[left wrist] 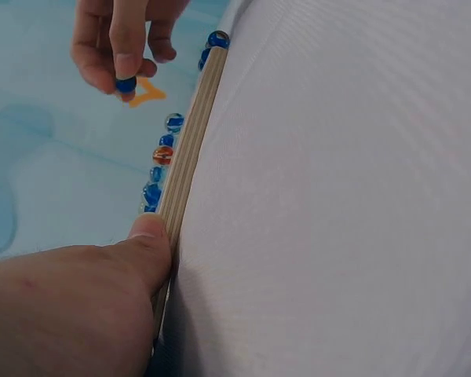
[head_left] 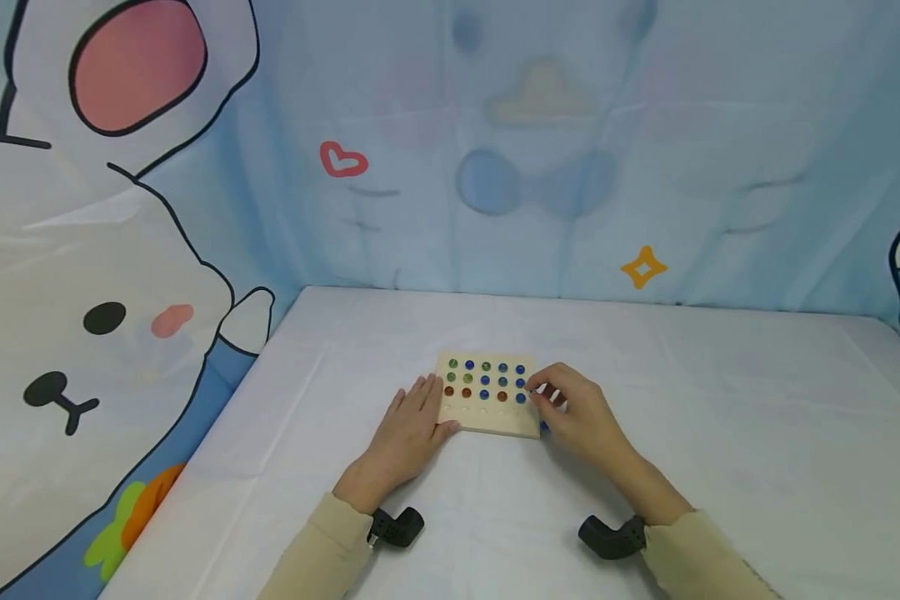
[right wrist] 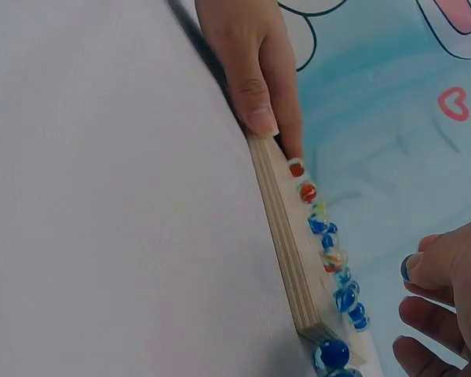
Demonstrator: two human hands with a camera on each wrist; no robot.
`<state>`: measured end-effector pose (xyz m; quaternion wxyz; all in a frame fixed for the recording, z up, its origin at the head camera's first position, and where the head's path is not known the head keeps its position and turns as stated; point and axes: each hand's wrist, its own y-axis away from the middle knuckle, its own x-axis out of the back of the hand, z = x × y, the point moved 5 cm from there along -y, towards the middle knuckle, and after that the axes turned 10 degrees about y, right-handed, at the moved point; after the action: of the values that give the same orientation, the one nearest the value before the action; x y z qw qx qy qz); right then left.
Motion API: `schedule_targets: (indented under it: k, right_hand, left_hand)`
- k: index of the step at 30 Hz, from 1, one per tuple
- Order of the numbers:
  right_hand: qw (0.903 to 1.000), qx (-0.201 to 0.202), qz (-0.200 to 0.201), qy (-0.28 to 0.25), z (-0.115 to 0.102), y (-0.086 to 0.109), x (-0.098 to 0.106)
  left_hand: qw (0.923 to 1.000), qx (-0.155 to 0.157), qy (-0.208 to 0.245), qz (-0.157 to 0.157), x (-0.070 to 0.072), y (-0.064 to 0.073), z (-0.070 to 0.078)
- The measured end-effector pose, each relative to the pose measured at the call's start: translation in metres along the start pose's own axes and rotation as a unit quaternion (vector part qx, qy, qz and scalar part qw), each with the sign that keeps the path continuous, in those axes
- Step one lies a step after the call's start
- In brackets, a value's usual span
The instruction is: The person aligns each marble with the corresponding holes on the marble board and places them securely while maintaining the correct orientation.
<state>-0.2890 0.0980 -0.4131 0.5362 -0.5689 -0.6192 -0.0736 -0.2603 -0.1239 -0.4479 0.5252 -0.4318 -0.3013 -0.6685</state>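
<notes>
A pale wooden board (head_left: 501,423) lies on the table, with rows of blue, green and reddish-brown glass marbles seated in it. Its front row shows bare hollows. My left hand (head_left: 411,429) rests along the board's left edge, fingers straight, thumb (right wrist: 259,118) at the front edge. Over the right side of the board, my right hand (head_left: 581,410) pinches a blue marble (left wrist: 125,85) between thumb and fingertips, raised above the seated marbles. Loose blue marbles (right wrist: 332,353) lie just past the board's front right corner, mostly hidden by the right hand in the head view.
A white cloth covers the table (head_left: 720,433) on every side of the board. Behind it hangs a light blue printed curtain (head_left: 420,225), with a large white cartoon animal at left. Each wrist wears a black camera (head_left: 397,527).
</notes>
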Motion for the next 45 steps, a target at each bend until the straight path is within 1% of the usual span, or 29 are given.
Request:
schedule_targets:
  k: [8,10,17,22,26,32,39,45]
  right_hand:
    - [0.9988,0.022,-0.025,-0.036,-0.020,-0.010,-0.018]
    - [0.9983,0.023,-0.032,-0.044,-0.024,-0.011,-0.023]
    - [0.9967,0.026,-0.052,-0.056,-0.034,-0.015,-0.043]
    - [0.9947,0.019,-0.075,-0.067,-0.042,-0.017,-0.056]
    - [0.9944,0.026,-0.073,-0.072,-0.048,-0.020,-0.064]
    - [0.9956,0.026,-0.069,-0.057,-0.051,-0.022,-0.072]
    - [0.9969,0.006,-0.076,-0.020,-0.055,-0.024,-0.077]
    - [0.9979,0.005,-0.064,0.008,-0.060,-0.026,-0.080]
  left_hand:
    - [1.0000,0.002,-0.002,-0.002,-0.002,0.000,-0.001]
    - [1.0000,0.001,-0.002,-0.003,-0.002,0.000,-0.001]
    - [0.9998,-0.016,-0.013,0.004,-0.002,-0.002,0.000]
    - [0.9997,-0.018,-0.017,0.003,-0.002,-0.003,0.000]
    - [0.9996,-0.017,-0.022,0.004,-0.001,-0.003,-0.001]
    - [0.9994,-0.024,-0.025,0.008,0.000,-0.002,-0.001]
    - [0.9989,-0.029,-0.030,0.020,0.003,-0.001,0.000]
    - [0.9987,-0.030,-0.036,0.021,0.003,-0.001,-0.001]
